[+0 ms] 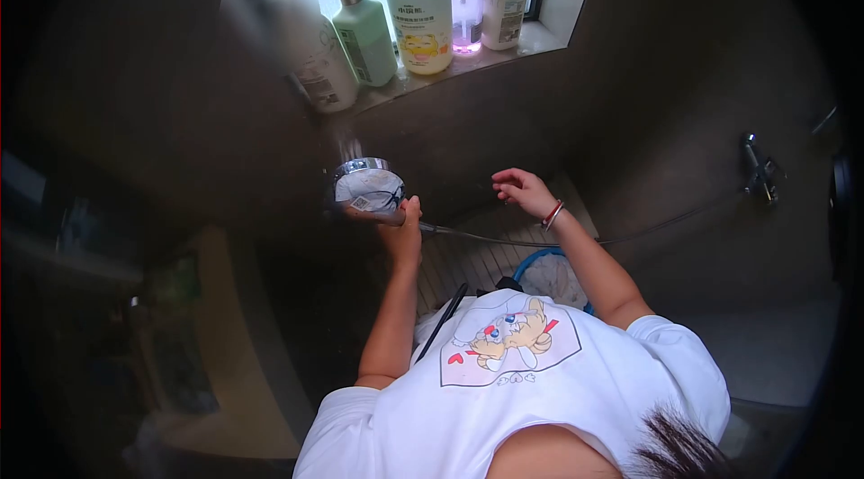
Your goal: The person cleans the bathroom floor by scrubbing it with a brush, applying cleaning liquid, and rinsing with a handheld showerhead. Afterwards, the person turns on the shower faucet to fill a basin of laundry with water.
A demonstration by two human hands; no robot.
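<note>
My left hand (405, 231) is wrapped round the handle of a chrome shower head (369, 186), left of centre. Water sprays from its far side toward the wall below the bottles. A thin hose (486, 237) runs from the handle to the right. My right hand (522, 192) is raised above the hose, fingers apart and slightly curled, holding nothing. A bracelet (553, 214) circles that wrist.
On the window ledge (540, 35) stand several bottles, among them a green pump bottle (366, 38) and a blue-and-yellow one (420, 20). A chrome tap (761, 170) is on the right wall. A blue basin (540, 256) holding pale cloth sits below.
</note>
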